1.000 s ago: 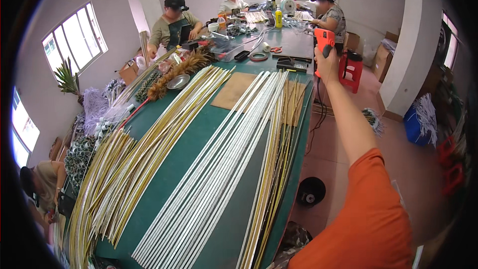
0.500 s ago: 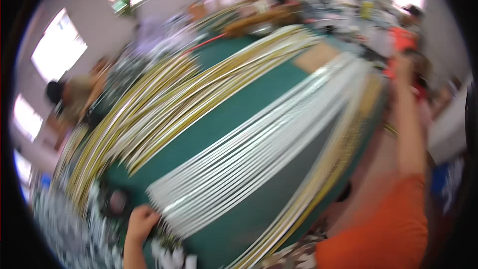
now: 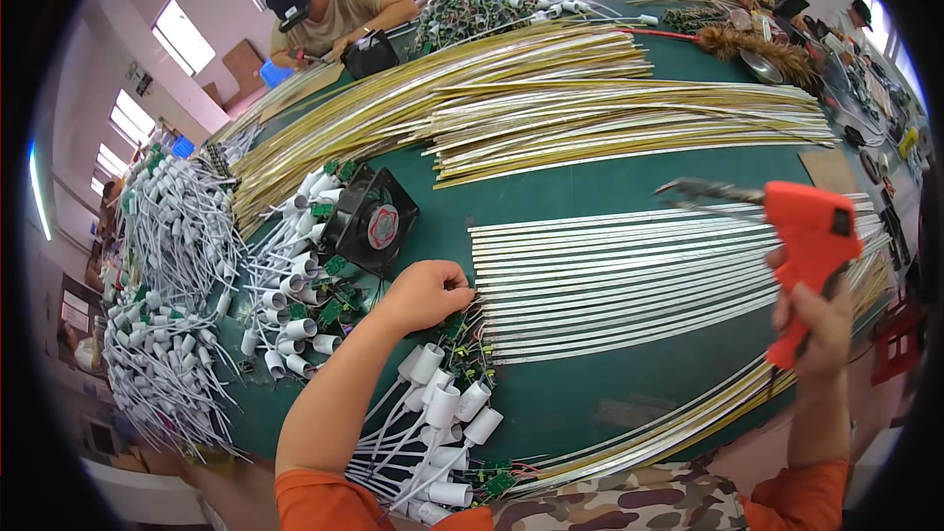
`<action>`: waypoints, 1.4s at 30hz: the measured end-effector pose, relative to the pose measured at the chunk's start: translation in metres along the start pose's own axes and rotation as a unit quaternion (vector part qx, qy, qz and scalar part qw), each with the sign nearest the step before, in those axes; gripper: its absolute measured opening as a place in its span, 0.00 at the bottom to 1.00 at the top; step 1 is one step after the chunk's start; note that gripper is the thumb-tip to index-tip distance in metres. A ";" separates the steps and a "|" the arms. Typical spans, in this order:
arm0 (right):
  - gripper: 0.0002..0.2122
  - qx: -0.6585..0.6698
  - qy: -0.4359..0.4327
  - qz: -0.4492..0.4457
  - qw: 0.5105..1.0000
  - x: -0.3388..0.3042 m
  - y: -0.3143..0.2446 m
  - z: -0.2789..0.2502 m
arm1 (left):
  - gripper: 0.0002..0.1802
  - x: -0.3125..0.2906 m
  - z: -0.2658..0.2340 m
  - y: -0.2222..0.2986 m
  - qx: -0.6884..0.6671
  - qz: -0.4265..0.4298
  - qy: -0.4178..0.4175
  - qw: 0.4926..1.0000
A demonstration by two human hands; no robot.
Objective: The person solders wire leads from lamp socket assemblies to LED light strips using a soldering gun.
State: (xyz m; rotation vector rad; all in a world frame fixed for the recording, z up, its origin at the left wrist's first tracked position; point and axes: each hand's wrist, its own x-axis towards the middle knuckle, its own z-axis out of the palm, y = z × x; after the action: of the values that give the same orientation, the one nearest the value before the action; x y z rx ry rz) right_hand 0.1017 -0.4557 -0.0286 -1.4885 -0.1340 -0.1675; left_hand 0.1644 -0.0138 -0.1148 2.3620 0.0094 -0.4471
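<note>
We see a smooth green tabletop (image 3: 590, 192), biggest thing here. Across its far side, overlapping bundles of long, thin yellow-and-white strips (image 3: 629, 123). Nearer, slim flat white strips (image 3: 629, 285) lie side by side, roughly parallel, in front of us between our two hands. At left, a tangled heap of white cables (image 3: 172, 236). Square black fan (image 3: 374, 221), round hub, beyond our left hand. Our right hand (image 3: 818, 334) is clamped on an orange gun-shaped tool (image 3: 808, 221), metal nose pointing left. Our left hand (image 3: 428, 295) is at the strips' left ends, fingers curled together; we can't tell if they pinch anything. Smooth white cylindrical caps (image 3: 444, 405), wired; small flat green circuit boards (image 3: 498, 484).
</note>
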 end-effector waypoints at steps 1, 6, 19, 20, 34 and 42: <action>0.22 0.014 -0.041 0.039 0.998 0.003 0.002 0.017 | 0.09 -0.002 -0.002 0.003 0.000 0.000 0.002 1.000; 0.24 0.103 -0.104 0.147 0.978 0.003 0.021 0.078 | 0.09 -0.002 -0.002 0.003 -0.018 -0.001 -0.001 1.000; 0.24 0.013 -0.192 0.176 0.965 -0.003 0.056 0.106 | 0.10 -0.002 -0.002 0.007 0.008 -0.018 -0.002 1.000; 0.24 0.014 -0.191 0.177 0.965 -0.003 0.055 0.105 | 0.10 -0.002 -0.002 0.007 0.009 -0.019 -0.003 1.000; 0.18 -0.003 -0.206 0.218 0.954 0.000 0.047 0.110 | 0.10 -0.007 -0.011 0.004 -0.102 0.005 -0.035 0.994; 0.20 -0.087 -0.247 0.166 0.951 0.004 0.050 0.116 | 0.11 0.000 -0.009 0.005 -0.049 -0.017 -0.024 0.998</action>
State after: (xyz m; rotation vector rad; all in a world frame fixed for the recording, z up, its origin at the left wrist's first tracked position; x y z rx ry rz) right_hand 0.1168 -0.3361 -0.0672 -1.6815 -0.2727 0.4807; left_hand 0.1682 -0.0113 -0.1056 2.2571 0.0468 -0.5090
